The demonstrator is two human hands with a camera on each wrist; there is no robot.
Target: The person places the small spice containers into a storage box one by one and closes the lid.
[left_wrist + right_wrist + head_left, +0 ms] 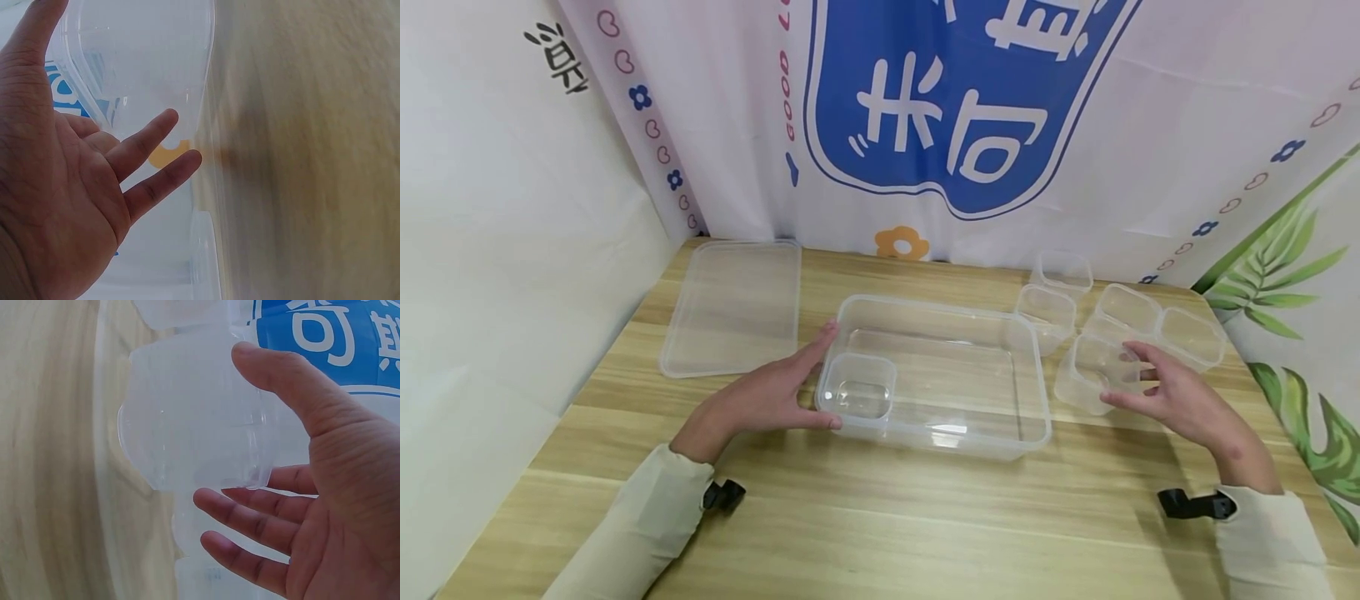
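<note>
A large clear plastic container (pixel 940 442) stands mid-table, one small square container (pixel 880 371) inside its near left corner. My left hand (pixel 782 392) rests at its left end, thumb and fingers spread and straight near the rim. In the left wrist view, the palm and loosely extended fingers of this hand (pixel 94 169) show beside the container's wall (pixel 144 50). On the right, my right hand (pixel 1172 392) holds another small clear container (pixel 1082 383), thumb on the near side and fingers round the far side. The right wrist view shows this container (pixel 194 419) close to the thumb; one fingertip is partly hidden behind it.
A flat translucent lid (pixel 737 308) lies at the back left of the wooden table (pixel 925 533). Several more small clear containers, including one at the back (pixel 1067 271) and one at the right (pixel 1191 337), stand close around the right hand. A printed curtain (pixel 737 150) hangs behind.
</note>
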